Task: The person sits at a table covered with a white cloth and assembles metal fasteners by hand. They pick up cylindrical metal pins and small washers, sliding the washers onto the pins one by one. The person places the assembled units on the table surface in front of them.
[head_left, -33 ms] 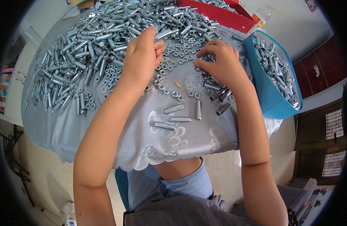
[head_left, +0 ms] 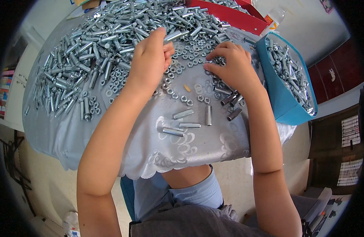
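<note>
My left hand [head_left: 148,57] is closed around a shiny metal anchor bolt [head_left: 176,36], whose cylindrical end sticks out past the thumb towards the right. Beyond and beside it spreads a large heap of similar bolts [head_left: 83,59]. My right hand [head_left: 231,63] hovers low over loose nuts [head_left: 219,60], its fingers bent and a gap between thumb and index finger; nothing shows held there. Between the hands lie scattered hex nuts [head_left: 184,98] and flat washers [head_left: 198,87]. Several metal sleeves [head_left: 208,115] rest on the tablecloth nearer me, with darker sleeves [head_left: 234,114] by my right wrist.
A blue bin [head_left: 282,106] full of bolts stands at the right table edge. Behind it are a red box [head_left: 233,16] with more metal parts and a clear plastic bottle [head_left: 276,15]. A silvery cloth [head_left: 142,146] with a scalloped edge covers the table.
</note>
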### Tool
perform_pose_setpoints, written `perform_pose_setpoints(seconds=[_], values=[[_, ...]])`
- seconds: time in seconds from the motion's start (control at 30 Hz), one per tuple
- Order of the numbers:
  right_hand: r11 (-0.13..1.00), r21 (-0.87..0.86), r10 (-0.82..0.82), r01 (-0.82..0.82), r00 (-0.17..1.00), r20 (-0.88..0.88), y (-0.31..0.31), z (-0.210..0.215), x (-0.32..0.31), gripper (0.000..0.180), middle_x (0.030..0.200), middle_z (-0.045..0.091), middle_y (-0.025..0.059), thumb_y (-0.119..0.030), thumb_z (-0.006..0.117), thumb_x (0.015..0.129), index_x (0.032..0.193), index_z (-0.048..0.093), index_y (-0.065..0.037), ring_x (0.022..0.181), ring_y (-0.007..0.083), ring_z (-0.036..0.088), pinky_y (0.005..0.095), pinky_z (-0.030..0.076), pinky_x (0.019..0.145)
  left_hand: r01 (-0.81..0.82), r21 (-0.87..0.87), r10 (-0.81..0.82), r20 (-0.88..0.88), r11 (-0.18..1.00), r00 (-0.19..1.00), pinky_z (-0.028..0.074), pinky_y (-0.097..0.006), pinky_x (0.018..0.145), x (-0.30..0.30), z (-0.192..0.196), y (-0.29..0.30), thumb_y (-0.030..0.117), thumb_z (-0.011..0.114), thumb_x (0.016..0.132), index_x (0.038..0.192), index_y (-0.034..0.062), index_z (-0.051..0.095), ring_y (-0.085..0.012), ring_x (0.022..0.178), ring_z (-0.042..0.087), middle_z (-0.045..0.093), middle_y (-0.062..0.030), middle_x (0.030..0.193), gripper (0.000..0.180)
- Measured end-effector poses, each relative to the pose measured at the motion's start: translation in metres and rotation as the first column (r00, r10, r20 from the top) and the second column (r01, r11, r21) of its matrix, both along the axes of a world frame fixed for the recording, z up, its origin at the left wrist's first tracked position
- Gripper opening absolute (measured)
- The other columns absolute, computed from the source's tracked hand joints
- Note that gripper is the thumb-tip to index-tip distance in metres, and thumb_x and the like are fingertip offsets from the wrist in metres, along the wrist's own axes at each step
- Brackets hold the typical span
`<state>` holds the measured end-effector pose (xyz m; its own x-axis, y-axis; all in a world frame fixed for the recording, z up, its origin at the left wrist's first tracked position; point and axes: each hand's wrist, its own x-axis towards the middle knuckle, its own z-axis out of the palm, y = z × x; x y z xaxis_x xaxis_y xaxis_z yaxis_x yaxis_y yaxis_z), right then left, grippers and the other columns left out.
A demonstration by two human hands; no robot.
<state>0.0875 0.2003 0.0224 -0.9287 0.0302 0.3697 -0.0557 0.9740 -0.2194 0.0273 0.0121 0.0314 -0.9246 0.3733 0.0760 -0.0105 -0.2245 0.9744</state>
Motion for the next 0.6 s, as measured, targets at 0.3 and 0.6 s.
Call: perform_pose_setpoints(seconds=[0.3,0.6], values=[[1.0,-0.001,0.0,0.0,1.0,0.008,-0.0018,-0.0042,-0.0011,0.015,0.099,0.058,0.0049,-0.023,0.068,0.068,0.079,0.07,-0.014,0.103,0.0262,0.047,0.0414,0.03,0.092,0.006,-0.023,-0.006,-0.024,1.0,1.0,0.027,-0.023,0.045,-0.0004,-0.0052,0.0022,0.036,0.038,0.089,0.057,0.0134,0.032,-0.0082,0.044,0.035,0.038,0.0009,0.055,0.04],[0.999,-0.05,0.016,-0.015,1.0,0.022,0.0001,-0.0014,-0.0036,0.016,0.098,0.059,0.008,-0.02,0.065,0.072,0.083,0.067,-0.009,0.099,0.0266,0.051,0.039,0.032,0.09,0.015,-0.04,-0.017,-0.03,0.999,0.999,0.028,-0.023,0.045,-0.0005,-0.0056,0.002,0.035,0.038,0.089,0.057,0.0132,0.032,-0.0083,0.045,0.036,0.039,0.0004,0.056,0.039]])
